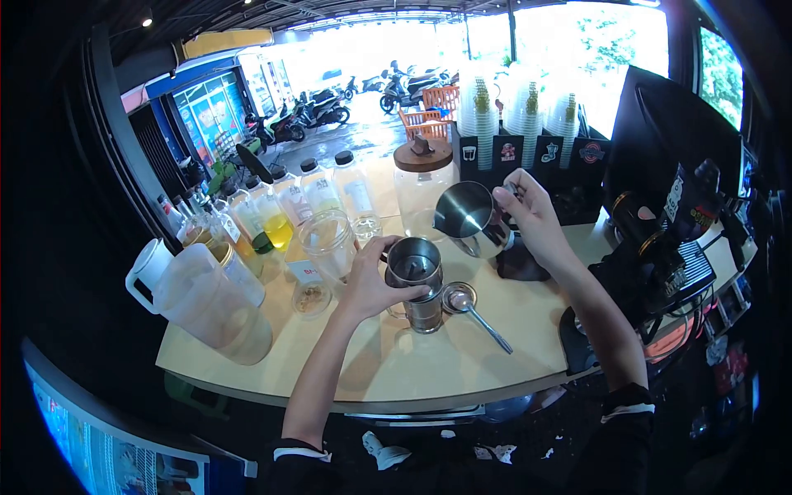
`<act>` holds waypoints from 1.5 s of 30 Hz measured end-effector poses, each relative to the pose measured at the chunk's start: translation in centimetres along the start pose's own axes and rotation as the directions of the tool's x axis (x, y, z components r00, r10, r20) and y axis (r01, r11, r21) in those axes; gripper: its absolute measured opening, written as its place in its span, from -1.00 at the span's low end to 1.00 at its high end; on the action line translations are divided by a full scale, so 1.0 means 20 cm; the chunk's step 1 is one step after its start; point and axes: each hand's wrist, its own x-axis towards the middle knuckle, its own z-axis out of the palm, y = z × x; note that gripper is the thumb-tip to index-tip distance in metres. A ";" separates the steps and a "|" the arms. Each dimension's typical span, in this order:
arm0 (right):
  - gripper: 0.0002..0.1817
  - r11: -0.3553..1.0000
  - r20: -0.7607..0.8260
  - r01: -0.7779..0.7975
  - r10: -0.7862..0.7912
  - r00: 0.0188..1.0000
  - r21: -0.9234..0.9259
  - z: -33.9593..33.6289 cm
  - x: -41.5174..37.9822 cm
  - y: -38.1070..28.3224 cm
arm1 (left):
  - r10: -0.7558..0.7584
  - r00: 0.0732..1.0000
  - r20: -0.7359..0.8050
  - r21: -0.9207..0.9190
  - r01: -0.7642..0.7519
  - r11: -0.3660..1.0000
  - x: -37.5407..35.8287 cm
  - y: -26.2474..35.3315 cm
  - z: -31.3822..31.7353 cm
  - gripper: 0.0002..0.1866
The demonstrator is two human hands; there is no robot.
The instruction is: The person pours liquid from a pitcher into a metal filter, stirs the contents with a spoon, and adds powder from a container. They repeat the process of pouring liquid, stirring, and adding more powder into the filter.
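Observation:
My left hand (pixel 379 285) is wrapped round a tall metal cup (pixel 415 262), thumb across its front and fingers behind the rim. The cup stands upright above a shiny, narrower vessel with a side handle (pixel 426 316), and its inside looks dark. Up and to the right, my right hand (pixel 530 210) grips the handle of a stainless steel milk pitcher (pixel 467 216). The pitcher is tilted, its mouth facing left and toward me, with a bare-looking metal interior. Beside the cup, a metal spoon (pixel 487 324) rests with its bowl on a small round metal lid (pixel 459 297).
Left on the counter stand a large plastic jug (pixel 214 305), a clear jar (pixel 327 243) and several capped bottles (pixel 355 194). A wooden-lidded glass jar (pixel 425 177) is behind the pitcher. Stacked plastic cups (pixel 478 111) and a black machine (pixel 652 239) line the right.

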 end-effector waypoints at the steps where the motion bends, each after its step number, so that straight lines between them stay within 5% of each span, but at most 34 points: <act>1: -0.83 0.999 -0.018 -0.029 0.030 0.999 0.034 0.00 0.00 0.00 | 0.011 1.000 -0.001 -0.005 -0.011 1.000 0.00 -0.01 0.00 -0.05; 8: -0.83 0.997 -0.042 0.081 -0.081 0.996 0.009 0.07 0.05 -0.05 | 0.137 0.982 -0.133 0.114 -0.123 0.986 -0.13 0.11 -0.13 0.07; 15: -0.82 0.985 0.072 0.099 -0.110 0.991 0.141 0.53 0.02 -0.18 | 0.383 0.884 -0.268 0.213 -0.334 0.918 -0.43 0.03 -0.46 -0.40; 18: -0.84 0.971 0.129 -0.070 0.041 0.991 0.228 0.81 -0.06 -0.15 | 0.437 0.836 -0.332 0.269 -0.360 0.893 -0.57 -0.07 -0.66 -0.48; 21: -0.86 0.937 0.202 -0.167 0.107 0.974 0.308 1.06 -0.14 0.02 | 0.401 0.805 -0.438 0.287 -0.297 0.911 -0.78 -0.33 -0.82 -0.52; 23: -0.86 0.930 0.221 -0.215 0.153 0.963 0.297 1.20 -0.21 0.15 | 0.236 0.639 -0.732 0.121 -0.219 0.968 -0.90 -0.50 -0.90 -0.54; 24: -0.85 0.897 0.201 -0.271 0.211 0.957 0.349 1.27 -0.25 0.23 | 0.231 0.643 -0.730 0.122 -0.210 0.970 -0.94 -0.55 -0.94 -0.54; 26: -0.85 0.854 0.184 -0.336 0.285 0.941 0.398 1.38 -0.34 0.41 | -0.142 0.479 -0.866 -0.217 -0.104 0.971 -1.00 -0.63 -1.02 -0.54; 28: -0.83 0.803 0.101 -0.325 0.319 0.942 0.499 1.44 -0.40 0.56 | -0.168 0.499 -0.850 -0.201 -0.012 0.980 -1.02 -0.73 -1.08 -0.51; 30: -0.82 0.796 0.061 -0.327 0.346 0.936 0.510 1.48 -0.46 0.62 | -0.375 0.544 -0.750 -0.469 -0.039 0.882 -1.01 -0.88 -1.14 -0.44; 31: -0.81 0.784 0.026 -0.318 0.361 0.932 0.532 1.51 -0.49 0.63 | -0.386 0.544 -0.745 -0.480 -0.034 0.877 -1.00 -0.95 -1.17 -0.44; 33: -0.81 0.800 -0.011 -0.313 0.370 0.929 0.511 1.52 -0.54 0.69 | -0.339 0.690 -0.640 -0.555 -0.109 0.825 -0.93 -1.06 -1.24 -0.32; 37: -0.82 0.802 -0.089 -0.311 0.409 0.908 0.510 1.55 -0.61 0.64 | -0.409 0.688 -0.599 -0.705 -0.210 0.677 -0.76 -1.06 -1.39 -0.33; 39: -0.82 0.809 -0.138 -0.276 0.398 0.907 0.519 1.55 -0.63 0.66 | -0.544 0.716 -0.437 -0.817 -0.064 0.573 -0.73 -1.03 -1.46 -0.34; 45: -0.82 0.864 -0.178 -0.267 0.370 0.912 0.428 1.57 -0.68 0.67 | -0.467 0.780 -0.417 -0.769 -0.029 0.638 -0.70 -1.00 -1.53 -0.32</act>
